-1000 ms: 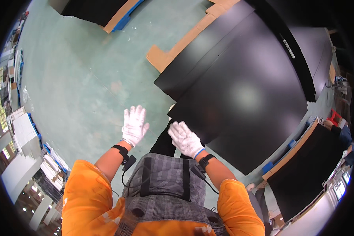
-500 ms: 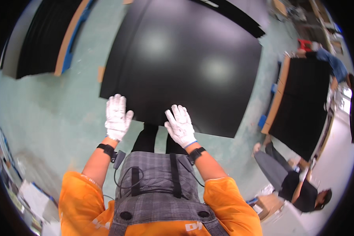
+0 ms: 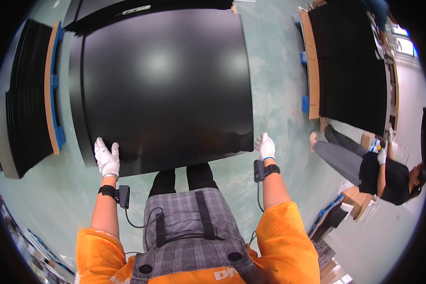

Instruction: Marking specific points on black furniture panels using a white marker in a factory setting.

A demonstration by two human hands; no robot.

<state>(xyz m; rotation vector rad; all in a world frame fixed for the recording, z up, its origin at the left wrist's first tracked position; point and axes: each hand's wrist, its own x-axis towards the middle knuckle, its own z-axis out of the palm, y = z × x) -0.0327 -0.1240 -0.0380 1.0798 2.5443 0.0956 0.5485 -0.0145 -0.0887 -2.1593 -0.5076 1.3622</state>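
Observation:
A large, flat, glossy black panel (image 3: pixel 168 90) lies in front of me, its near edge close to my legs. My left hand (image 3: pixel 107 158), in a white knit glove, rests at the near left part of the panel with fingers stretched and thumb apart. At the near right corner is my right hand (image 3: pixel 265 146), gloved alike. Its fingers are curled in right beside the panel's side edge, and I see nothing in them. Whether they touch that edge I cannot tell.
Another black panel piece with a pale slot (image 3: pixel 136 10) lies along the far edge. Stacks of black panels on blue pallets stand left (image 3: pixel 28 94) and right (image 3: pixel 350 66). A person in a black top (image 3: pixel 383 177) stands at the right stack; another person (image 3: pixel 377 12) is farther back.
My view has turned, so the panel sits squarer and farther left. My right hand has moved from the panel's near edge out to its right corner, fingers curling; both hands are wider apart.

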